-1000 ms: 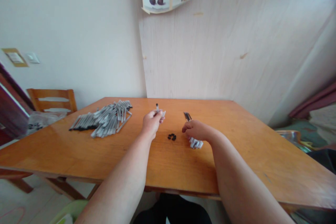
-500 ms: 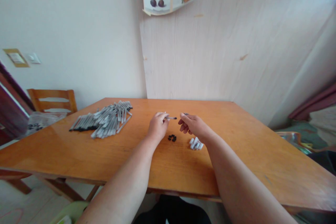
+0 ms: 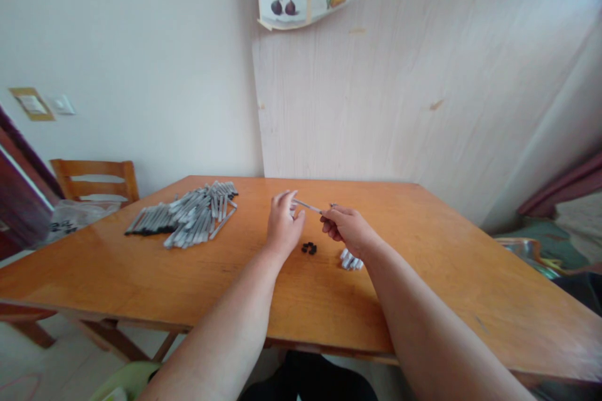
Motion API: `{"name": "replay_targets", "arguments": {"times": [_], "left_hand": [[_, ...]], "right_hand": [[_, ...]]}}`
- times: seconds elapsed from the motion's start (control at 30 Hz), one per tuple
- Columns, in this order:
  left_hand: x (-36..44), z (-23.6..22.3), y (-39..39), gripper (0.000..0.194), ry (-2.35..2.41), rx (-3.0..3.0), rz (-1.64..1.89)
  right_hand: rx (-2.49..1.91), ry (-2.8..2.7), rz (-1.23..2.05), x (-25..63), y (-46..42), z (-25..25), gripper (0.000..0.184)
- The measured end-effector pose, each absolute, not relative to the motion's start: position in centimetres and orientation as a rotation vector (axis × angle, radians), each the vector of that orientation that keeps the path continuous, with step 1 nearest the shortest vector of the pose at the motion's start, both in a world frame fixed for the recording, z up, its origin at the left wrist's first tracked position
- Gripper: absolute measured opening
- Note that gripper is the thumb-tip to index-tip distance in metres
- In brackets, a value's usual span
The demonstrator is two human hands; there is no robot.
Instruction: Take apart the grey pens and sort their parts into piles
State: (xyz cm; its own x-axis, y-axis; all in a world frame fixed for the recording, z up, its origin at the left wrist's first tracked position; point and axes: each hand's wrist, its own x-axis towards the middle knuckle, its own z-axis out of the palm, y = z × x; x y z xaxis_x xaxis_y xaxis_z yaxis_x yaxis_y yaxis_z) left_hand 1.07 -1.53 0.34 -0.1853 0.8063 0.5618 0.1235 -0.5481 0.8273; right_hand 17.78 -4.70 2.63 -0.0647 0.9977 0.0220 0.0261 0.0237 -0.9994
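My right hand [image 3: 342, 223] is closed in a pinch on one end of a slim grey pen [image 3: 308, 205], which points left and slightly up above the table. My left hand [image 3: 285, 219] is at the pen's other end with fingers and thumb spread apart; whether a fingertip touches the pen I cannot tell. A few small black caps [image 3: 309, 248] lie on the tabletop below and between the hands. Partly behind my right wrist is a small heap of short white pieces [image 3: 350, 260], likely pen caps.
A large pile of grey pens [image 3: 200, 213] with black ends lies on the left of the wooden table [image 3: 423, 276]. A wooden chair [image 3: 94, 178] with a plastic bag [image 3: 79, 213] stands beyond the left edge. The wall [image 3: 329, 113] rises behind the table.
My left hand has let go of the pen and spread its fingers. My right hand has taken the pen's right end, and the pen now slants.
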Motion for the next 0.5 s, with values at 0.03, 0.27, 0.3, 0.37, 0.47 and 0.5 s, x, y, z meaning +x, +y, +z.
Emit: {"name": "replay_targets", "arguments": {"times": [0.03,0.27,0.3,0.37,0.47,0.5], "left_hand": [[1.1,0.4,-1.5,0.040,1.091,1.487,1.814],[1.5,0.6,-1.8,0.036,0.747,1.044,1.302],[1.5,0.6,-1.8,0.035,0.697,1.011,1.274],[1.4,0.5,-1.8,0.032,0.642,0.953,1.264],[1.3,0.5,-1.7,0.028,0.620,0.896,1.276],[1.3,0.5,-1.6,0.027,0.620,0.884,1.278]], "right_hand": [[-1.160,-1.255,1.228,17.8,-4.7,2.7,0.020],[-1.044,-1.316,1.281,17.5,-5.0,2.5,0.025],[-1.043,-1.347,1.273,17.3,-5.0,2.4,0.026],[-1.041,-1.408,1.227,17.1,-5.0,2.2,0.027],[-1.045,-1.497,1.117,16.8,-4.9,2.0,0.028],[-1.053,-1.524,1.081,16.8,-4.9,2.0,0.028]]}}
